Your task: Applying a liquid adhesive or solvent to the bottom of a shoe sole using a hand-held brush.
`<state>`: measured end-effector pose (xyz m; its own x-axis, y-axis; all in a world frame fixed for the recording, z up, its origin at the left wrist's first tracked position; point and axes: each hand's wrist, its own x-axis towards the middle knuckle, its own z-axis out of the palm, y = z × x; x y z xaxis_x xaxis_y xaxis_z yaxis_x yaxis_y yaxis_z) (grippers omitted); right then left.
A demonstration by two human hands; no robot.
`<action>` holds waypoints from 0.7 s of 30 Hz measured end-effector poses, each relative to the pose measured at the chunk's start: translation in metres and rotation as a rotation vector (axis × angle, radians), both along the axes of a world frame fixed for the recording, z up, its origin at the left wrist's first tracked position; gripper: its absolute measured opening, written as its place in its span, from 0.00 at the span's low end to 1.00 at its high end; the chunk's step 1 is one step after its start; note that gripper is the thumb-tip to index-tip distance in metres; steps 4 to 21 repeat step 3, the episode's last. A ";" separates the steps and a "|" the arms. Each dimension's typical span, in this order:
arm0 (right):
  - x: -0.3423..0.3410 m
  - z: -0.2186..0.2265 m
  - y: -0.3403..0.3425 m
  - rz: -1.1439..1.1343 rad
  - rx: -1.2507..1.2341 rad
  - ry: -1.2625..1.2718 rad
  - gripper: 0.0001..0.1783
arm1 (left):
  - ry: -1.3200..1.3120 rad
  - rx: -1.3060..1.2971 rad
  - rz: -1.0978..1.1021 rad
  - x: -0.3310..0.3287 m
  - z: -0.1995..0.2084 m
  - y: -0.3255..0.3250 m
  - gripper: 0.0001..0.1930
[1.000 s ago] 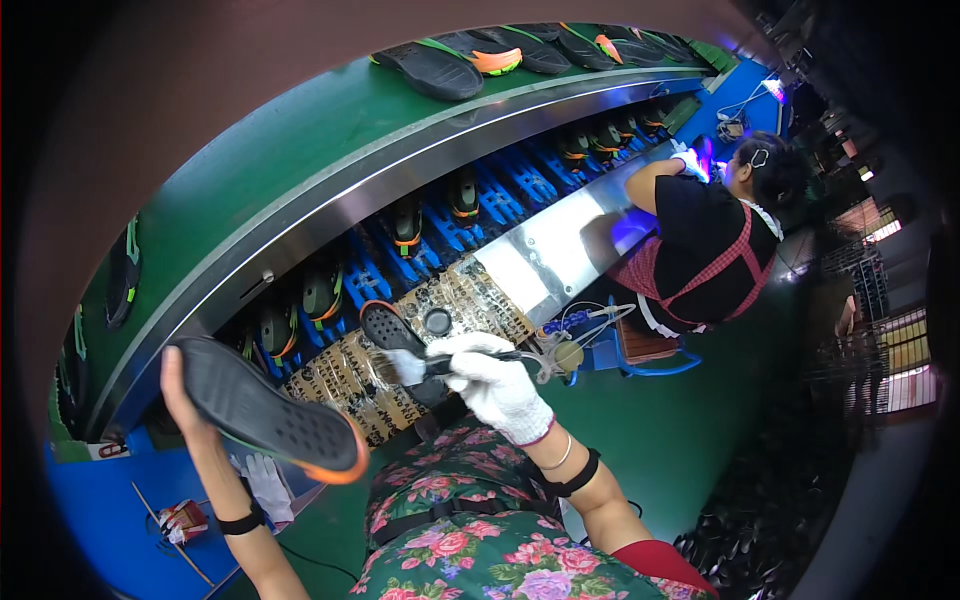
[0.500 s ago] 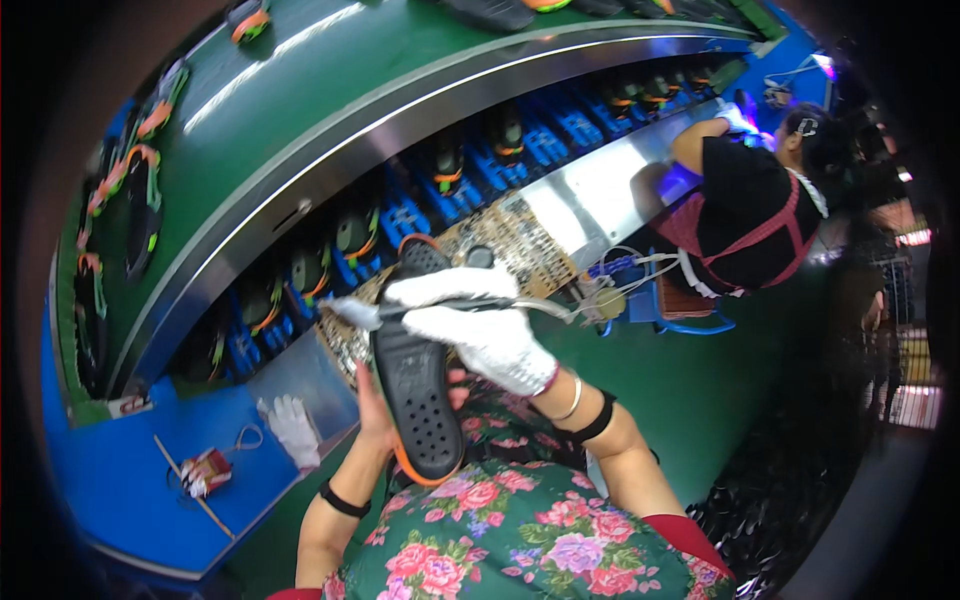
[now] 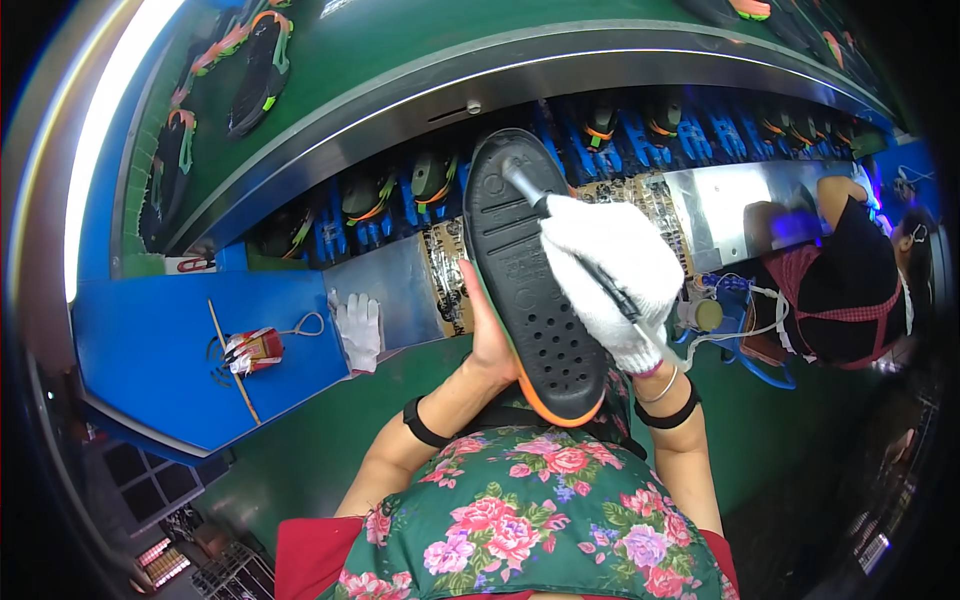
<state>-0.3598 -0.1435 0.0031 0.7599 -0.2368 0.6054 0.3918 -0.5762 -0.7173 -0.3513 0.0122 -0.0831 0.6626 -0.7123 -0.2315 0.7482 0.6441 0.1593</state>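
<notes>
A black shoe sole (image 3: 510,250), edged in orange at the near end and perforated with small round holes there, is tilted in front of me. My left hand (image 3: 487,330), bare, grips it from the left side and underneath; most of its fingers are hidden behind the sole. In a white knit glove, my right hand (image 3: 620,270) is closed around a slim dark-handled brush (image 3: 523,182) with a thin tube trailing from it. The pale bristles lie over the sole's far end, seemingly touching it.
On the blue table (image 3: 140,350) at left lie a white glove (image 3: 358,330), a small red box (image 3: 258,352) and a thin stick. Ahead, blue racks (image 3: 690,135) hold shoe parts below a green belt (image 3: 420,30). A co-worker (image 3: 850,280) sits at the right beside a metal plate (image 3: 745,215).
The brush has gone from the sole's left edge to its far end. The sole now appears larger and leans the other way. My view has turned, shifting the surroundings rightward.
</notes>
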 end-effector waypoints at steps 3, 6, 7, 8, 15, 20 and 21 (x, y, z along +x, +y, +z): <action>-0.008 0.014 -0.009 0.027 -0.342 -0.038 0.20 | -0.068 -0.280 -0.011 -0.007 0.003 -0.003 0.55; -0.008 0.014 -0.009 0.027 -0.342 -0.038 0.20 | -0.068 -0.280 -0.011 -0.007 0.003 -0.003 0.55; -0.008 0.014 -0.009 0.027 -0.342 -0.038 0.20 | -0.068 -0.280 -0.011 -0.007 0.003 -0.003 0.55; -0.008 0.014 -0.009 0.027 -0.342 -0.038 0.20 | -0.068 -0.280 -0.011 -0.007 0.003 -0.003 0.55; -0.008 0.014 -0.009 0.027 -0.342 -0.038 0.20 | -0.068 -0.280 -0.011 -0.007 0.003 -0.003 0.55; -0.008 0.014 -0.009 0.027 -0.342 -0.038 0.20 | -0.068 -0.280 -0.011 -0.007 0.003 -0.003 0.55; -0.008 0.014 -0.009 0.027 -0.342 -0.038 0.20 | -0.068 -0.280 -0.011 -0.007 0.003 -0.003 0.55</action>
